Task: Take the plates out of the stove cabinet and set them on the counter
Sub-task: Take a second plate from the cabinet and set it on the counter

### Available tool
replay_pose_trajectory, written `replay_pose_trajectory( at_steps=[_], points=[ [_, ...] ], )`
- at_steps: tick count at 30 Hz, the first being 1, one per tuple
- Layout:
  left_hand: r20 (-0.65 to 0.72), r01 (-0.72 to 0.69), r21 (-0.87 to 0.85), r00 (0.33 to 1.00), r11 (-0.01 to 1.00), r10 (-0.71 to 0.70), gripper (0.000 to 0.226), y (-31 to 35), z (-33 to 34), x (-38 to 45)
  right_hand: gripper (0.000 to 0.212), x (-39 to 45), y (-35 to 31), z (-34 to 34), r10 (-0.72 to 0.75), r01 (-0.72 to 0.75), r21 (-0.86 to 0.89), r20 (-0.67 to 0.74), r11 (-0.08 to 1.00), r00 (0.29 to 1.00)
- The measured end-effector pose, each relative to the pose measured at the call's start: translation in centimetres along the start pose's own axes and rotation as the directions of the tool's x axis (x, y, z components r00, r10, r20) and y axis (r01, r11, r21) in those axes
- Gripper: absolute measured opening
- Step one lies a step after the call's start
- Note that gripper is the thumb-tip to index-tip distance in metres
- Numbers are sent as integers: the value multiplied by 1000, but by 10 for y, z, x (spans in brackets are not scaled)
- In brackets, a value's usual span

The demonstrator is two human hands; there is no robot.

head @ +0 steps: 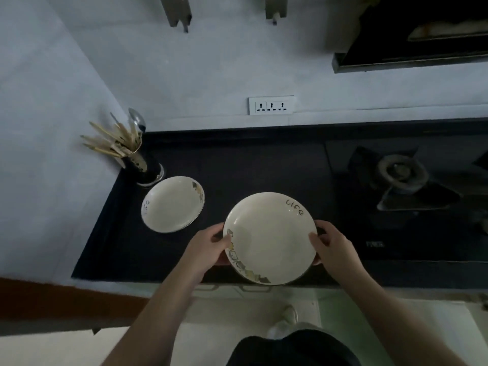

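A cream plate [269,237] with the word "life" and a patterned rim is held level over the front part of the dark counter [250,165]. My left hand [211,245] grips its left rim and my right hand [331,245] grips its right rim. A second, similar cream plate [173,204] lies flat on the counter to the left, apart from the held one.
A dark utensil holder [148,170] with chopsticks and a spoon stands in the counter's back left corner, just behind the second plate. A gas burner [401,173] sits to the right. A wall socket [271,105] is on the back wall. Cabinet handles [229,287] show below the counter edge.
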State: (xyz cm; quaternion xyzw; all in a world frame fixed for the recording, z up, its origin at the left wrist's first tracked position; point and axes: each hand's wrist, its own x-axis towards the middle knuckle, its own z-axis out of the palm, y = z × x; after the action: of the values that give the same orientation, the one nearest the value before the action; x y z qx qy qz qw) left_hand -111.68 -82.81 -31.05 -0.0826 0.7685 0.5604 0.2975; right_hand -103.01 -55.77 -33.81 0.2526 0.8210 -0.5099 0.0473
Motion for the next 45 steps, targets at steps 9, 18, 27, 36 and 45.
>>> replay_pose_trajectory(
  at_steps=[9,18,27,36,45],
  points=[
    [-72,167,-82,982,983,-172,37,12,5,107,41,112,2,25,86,-79,-90,79,993,993],
    [-35,192,17,981,981,-192,46,13,2,163,39,152,1,49,137,-138,-63,-20,988,990],
    [-42,193,75,981,978,-190,49,11,-3,192,36,174,6,60,145,-147,-69,-27,987,989],
    [-61,161,165,986,973,-153,49,9,4,200,37,182,13,60,153,-154,-36,-31,987,988],
    [-105,143,261,987,955,-119,43,10,8,200,39,185,19,60,163,-166,-74,-39,983,986]
  ],
)
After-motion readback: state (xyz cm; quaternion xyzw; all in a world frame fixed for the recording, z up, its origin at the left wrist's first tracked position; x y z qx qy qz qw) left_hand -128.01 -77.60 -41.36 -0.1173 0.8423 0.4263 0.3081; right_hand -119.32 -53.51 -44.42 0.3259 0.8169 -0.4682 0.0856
